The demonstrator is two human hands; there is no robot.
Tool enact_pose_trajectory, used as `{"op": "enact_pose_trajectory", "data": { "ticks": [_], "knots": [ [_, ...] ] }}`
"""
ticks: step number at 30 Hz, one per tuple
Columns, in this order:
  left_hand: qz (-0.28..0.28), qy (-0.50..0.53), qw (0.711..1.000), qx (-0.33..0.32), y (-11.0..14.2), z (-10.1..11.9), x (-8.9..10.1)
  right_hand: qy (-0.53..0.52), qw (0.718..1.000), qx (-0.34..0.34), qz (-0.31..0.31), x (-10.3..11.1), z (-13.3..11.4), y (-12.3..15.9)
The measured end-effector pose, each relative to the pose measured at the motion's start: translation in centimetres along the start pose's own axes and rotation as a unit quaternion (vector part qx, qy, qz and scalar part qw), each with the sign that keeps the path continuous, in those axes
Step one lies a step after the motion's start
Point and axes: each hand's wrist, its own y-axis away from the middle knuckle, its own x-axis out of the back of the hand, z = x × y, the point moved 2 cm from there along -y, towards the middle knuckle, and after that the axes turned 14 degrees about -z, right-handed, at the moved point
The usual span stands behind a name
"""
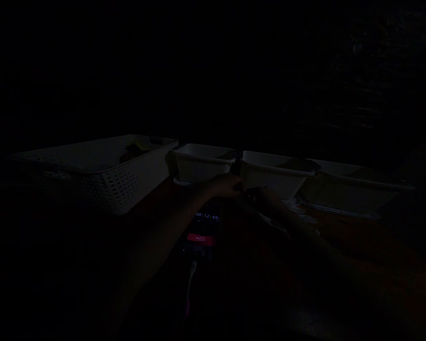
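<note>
Your left hand [231, 184] and right hand [261, 199] are close together at the centre, fingers curled in toward each other; it is too dark to tell whether they pinch anything. Just beyond them, near your right hand, stands the middle white bin [284, 182], with the left white bin [203, 168] just past your left hand. Pale, crumpled-looking material [300, 210] lies beside your right forearm, in front of the bins. Between your forearms a lit phone [200, 239] reads 00:12:49, with a cable [191, 273] at its near end. Farther right, the right white bin [341, 193] sits on the brownish table [344, 229]; at far left, a perforated white basket [145, 175] holds a dark, partly yellowish item [137, 148]
</note>
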Motion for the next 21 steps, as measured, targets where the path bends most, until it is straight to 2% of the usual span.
{"op": "enact_pose_trajectory", "data": {
  "ticks": [7, 11, 21],
  "knots": [
    [-0.006, -0.007, 1.000, -0.001, 0.0, -0.2, 0.0, 0.000, 1.000, 0.006, -0.016, -0.1, 0.0, 0.0],
    [-0.012, -0.010, 1.000, 0.013, -0.1, -0.5, -0.2, 0.010, 0.999, -0.017, -0.024, -0.1, -0.1, 0.0],
    [-0.028, 0.006, 1.000, 0.000, 0.0, -0.5, -0.2, 0.030, 0.998, -0.035, -0.041, 1.4, -2.2, 1.6]
  ]
}}
